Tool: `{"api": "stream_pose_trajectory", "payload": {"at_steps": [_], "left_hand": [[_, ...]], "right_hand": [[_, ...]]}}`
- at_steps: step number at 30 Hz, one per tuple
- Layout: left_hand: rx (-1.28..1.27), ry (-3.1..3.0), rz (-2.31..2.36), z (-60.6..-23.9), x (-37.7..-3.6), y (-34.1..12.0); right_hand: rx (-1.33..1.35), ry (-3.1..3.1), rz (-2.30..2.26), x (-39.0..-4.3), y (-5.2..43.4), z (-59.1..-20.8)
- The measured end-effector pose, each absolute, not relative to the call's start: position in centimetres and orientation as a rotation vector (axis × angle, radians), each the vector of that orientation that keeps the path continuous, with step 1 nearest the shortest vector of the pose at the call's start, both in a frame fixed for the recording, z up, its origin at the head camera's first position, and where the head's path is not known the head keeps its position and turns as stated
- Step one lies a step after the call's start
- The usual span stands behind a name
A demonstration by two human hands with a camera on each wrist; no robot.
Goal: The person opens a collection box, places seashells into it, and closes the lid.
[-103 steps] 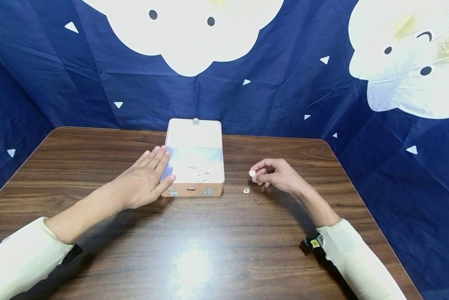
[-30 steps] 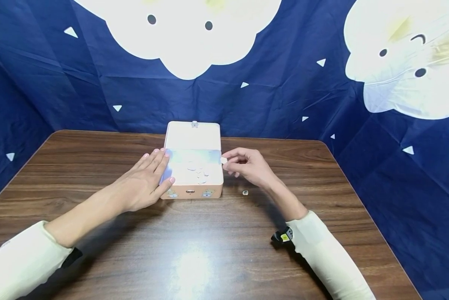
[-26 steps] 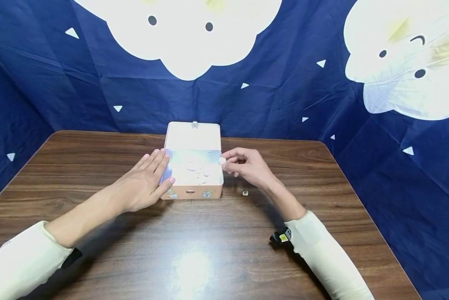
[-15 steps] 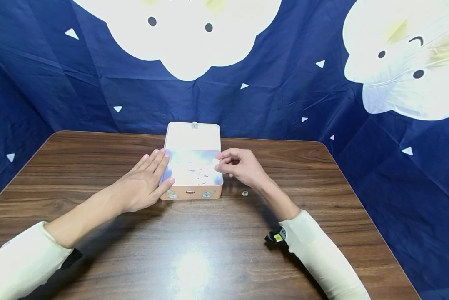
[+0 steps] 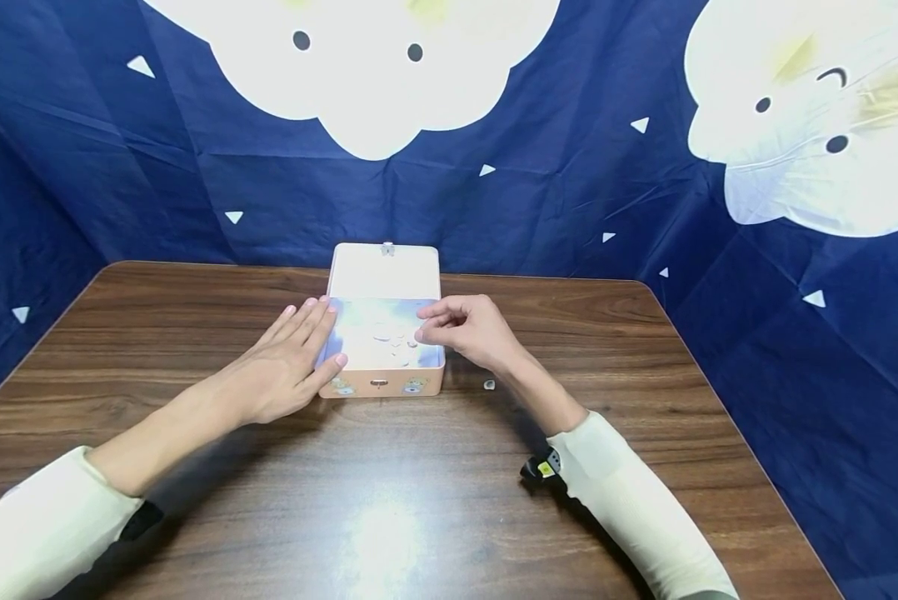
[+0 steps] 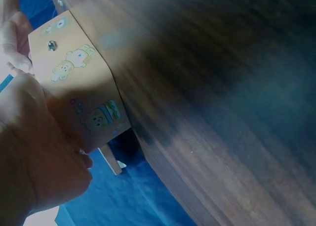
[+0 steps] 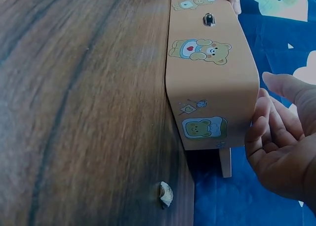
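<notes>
My left hand [image 5: 284,367] lay flat against the open box [image 5: 380,385] at frame centre, while my right fingers [image 5: 428,321], curled over it, possibly pinched a small piece I could not see, which risked dropping outside.

Open box [image 5: 380,379] at table [image 5: 389,517] centre toward far edge; raised lid [image 5: 384,271] blocks approach from behind. Left side taken by left hand [image 5: 287,367], right rim by right hand [image 5: 467,329]. Small shell [image 5: 489,384] just right of box. Near edge and both corners open.
</notes>
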State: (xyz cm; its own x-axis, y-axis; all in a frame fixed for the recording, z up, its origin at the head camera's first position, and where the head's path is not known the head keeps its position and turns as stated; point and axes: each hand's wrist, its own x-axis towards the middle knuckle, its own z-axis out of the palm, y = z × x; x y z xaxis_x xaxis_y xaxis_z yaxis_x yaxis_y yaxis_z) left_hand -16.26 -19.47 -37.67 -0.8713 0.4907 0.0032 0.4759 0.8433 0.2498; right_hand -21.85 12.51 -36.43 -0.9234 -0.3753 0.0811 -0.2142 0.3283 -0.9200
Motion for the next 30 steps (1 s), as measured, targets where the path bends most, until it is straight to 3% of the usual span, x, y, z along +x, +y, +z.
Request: {"api": "stream_pose_trajectory", "payload": {"at_steps": [14,30], "left_hand": [[0.797,2.92,0.485,-37.8,-16.7,-20.3],[1.106,3.015,0.437,-38.8,-17.9,-23.6]], "right_hand": [[-0.479,2.534,-1.587,-20.9,15.1,-36.3],[-0.431,2.565,-1.48,-20.1,19.8,-37.0]]}}
